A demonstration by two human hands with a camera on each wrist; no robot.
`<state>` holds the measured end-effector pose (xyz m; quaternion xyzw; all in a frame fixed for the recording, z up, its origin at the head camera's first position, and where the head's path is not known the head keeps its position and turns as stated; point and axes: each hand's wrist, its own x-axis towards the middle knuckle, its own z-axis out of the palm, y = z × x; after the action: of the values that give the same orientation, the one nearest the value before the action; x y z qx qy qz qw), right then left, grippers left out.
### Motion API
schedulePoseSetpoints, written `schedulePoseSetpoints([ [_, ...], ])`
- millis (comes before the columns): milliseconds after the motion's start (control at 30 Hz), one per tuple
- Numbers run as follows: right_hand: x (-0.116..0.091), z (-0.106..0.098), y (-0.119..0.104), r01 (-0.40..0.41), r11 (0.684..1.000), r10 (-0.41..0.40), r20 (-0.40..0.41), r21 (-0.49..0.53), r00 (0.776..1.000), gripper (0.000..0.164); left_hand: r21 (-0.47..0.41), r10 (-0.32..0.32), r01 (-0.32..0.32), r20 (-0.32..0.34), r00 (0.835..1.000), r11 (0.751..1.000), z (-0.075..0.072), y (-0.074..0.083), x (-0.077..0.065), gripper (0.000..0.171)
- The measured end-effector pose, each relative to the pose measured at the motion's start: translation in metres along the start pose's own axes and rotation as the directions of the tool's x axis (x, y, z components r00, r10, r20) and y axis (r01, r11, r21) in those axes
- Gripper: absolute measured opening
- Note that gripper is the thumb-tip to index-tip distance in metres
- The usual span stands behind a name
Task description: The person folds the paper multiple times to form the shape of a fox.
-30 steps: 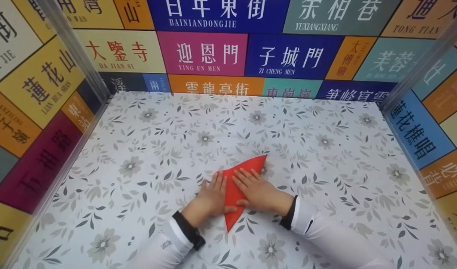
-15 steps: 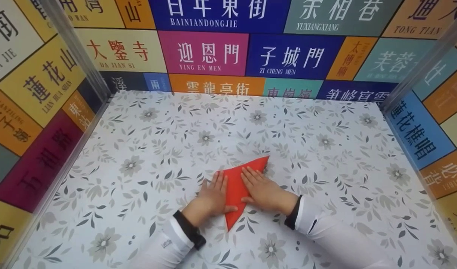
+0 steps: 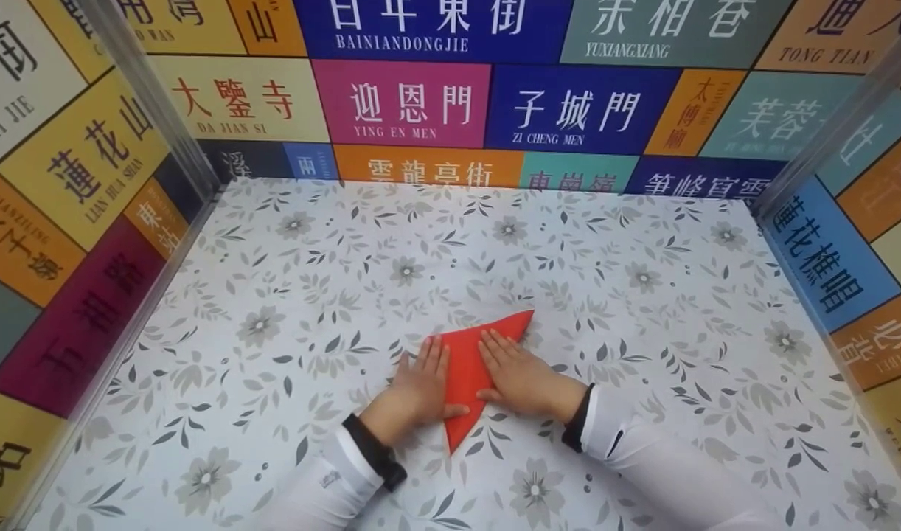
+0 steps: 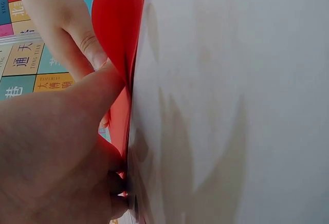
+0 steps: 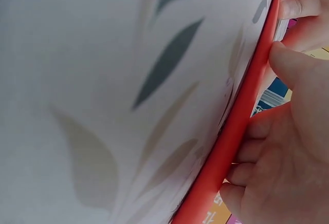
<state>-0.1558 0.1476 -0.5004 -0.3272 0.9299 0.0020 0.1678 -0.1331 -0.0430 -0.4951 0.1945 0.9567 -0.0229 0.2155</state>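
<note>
A white table covering with grey printed flowers bears 1 folded sheet of bright red paper, pointed at 2 ends. The left hand and right hand rest on opposite sides, fingers straight, gripping nothing. Creasing seems underway; next calls for firm, even pressure along the rounded edge.

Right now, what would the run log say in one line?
left hand: touches red paper | right hand: touches red paper | red paper: folded, pointed at two ends | under it: floral tabletop
</note>
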Motion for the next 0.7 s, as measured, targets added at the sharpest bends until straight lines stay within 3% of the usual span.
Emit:
schedulePoseSetpoints([
  [233, 0.0014, 0.0018, 0.0019, 0.018, 1.0, -0.018, 0.008, 0.0, 1.0, 0.082, -0.047, 0.002, -0.001, 0.009, 1.0, 0.999, 0.0005, -0.0006, 0.0011, 0.101],
  [700, 0.0031, 0.0034, 0.0033, 0.019, 1.0, -0.019, 0.01, 0.013, 1.0, 0.083, -0.003, 0.008, -0.008, -0.003, 1.0, 1.0, 0.0007, -0.0007, 0.0, 0.101],
])
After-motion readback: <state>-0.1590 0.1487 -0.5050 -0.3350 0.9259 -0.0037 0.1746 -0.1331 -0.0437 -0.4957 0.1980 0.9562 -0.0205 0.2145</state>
